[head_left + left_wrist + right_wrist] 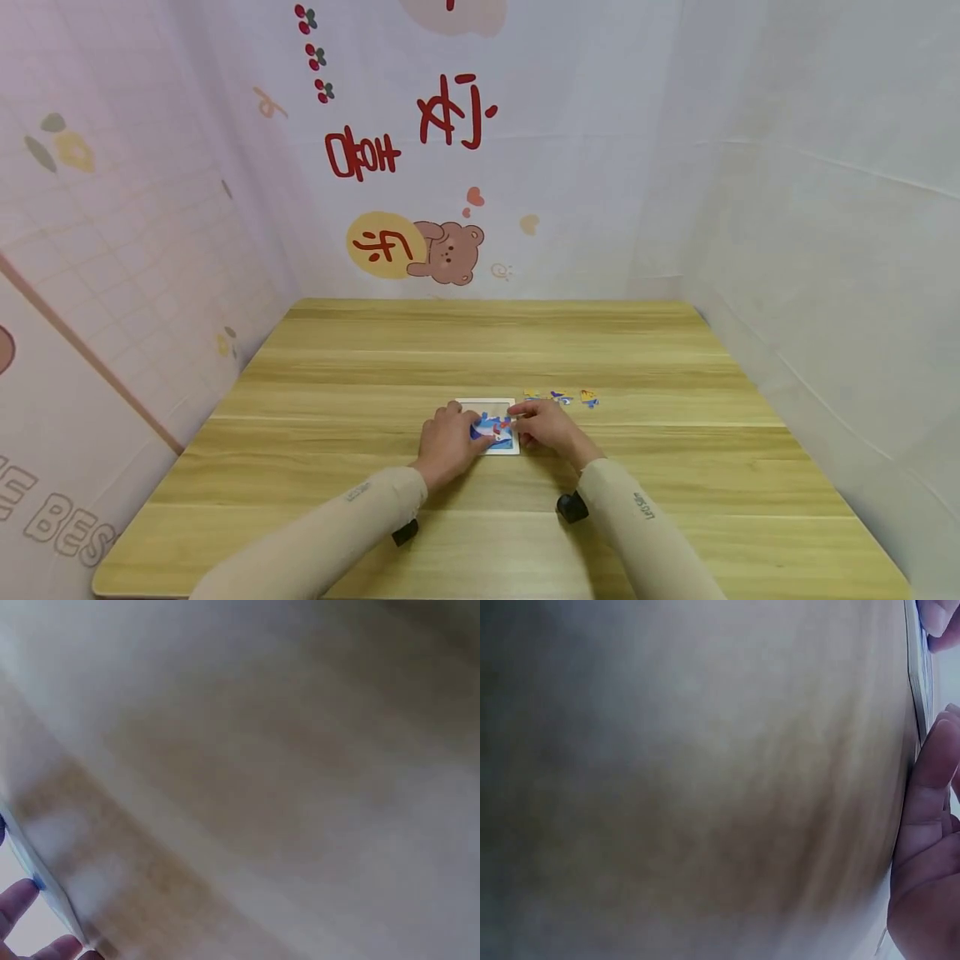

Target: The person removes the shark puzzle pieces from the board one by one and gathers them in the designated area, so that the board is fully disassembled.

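A white-framed puzzle tray (504, 452) lies on the wooden table, partly filled with blue, white and red pieces (491, 427); its upper part shows a bare grey base. My left hand (448, 440) rests over the tray's left side, fingers and thumb extended onto the frame and pieces. At the right edge is my right hand (549, 427), index finger and thumb reaching to the tray's upper right; whether it pinches a piece is hidden. In the left wrist view, fingertips (19, 896) touch the tray (46, 881). The right wrist view shows my right hand (930, 825) beside the tray's edge (918, 675).
Loose yellow and blue puzzle pieces (589, 398) lie on the table (360, 358) just beyond my right hand. Printed white curtains (600, 167) stand behind the table and along both sides. Black wrist devices (572, 507) are under the sleeves.
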Available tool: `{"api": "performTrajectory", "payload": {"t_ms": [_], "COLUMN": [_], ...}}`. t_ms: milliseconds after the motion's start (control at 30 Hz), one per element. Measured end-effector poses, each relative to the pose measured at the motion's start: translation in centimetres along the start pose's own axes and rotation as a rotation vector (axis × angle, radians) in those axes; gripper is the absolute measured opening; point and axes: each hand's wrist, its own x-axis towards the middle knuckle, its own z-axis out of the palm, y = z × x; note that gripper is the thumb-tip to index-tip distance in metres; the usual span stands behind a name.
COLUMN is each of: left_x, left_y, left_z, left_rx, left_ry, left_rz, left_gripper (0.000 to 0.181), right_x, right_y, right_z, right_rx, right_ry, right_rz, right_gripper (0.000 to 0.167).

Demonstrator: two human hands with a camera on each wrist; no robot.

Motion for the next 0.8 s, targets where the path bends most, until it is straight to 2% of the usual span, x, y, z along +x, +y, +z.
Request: {"api": "performTrajectory", "payload": {"t_ms": [133, 300, 800], "left_x": [0.07, 0.1, 0.36], "left_y": [0.2, 0.16, 0.52], "left_z": [-0.35, -0.12, -0.13], "left_rx": [0.014, 0.056, 0.094], "left_ry": [-0.02, -0.032, -0.071], "left_rz": [-0.015, -0.024, -0.02], "left_gripper": [0.047, 0.047, 0.047], "right_x": [0.14, 0.2, 0.05], "right_y": [-0.15, -0.38, -0.29], "right_z": [0.12, 0.27, -0.07], "right_rx": [-0.038, -0.057, 0.015], "right_ry": [-0.016, -0.047, -0.043], "right_rz": [-0.001, -0.01, 0.014], "right_gripper": [0.027, 0.03, 0.029]}}
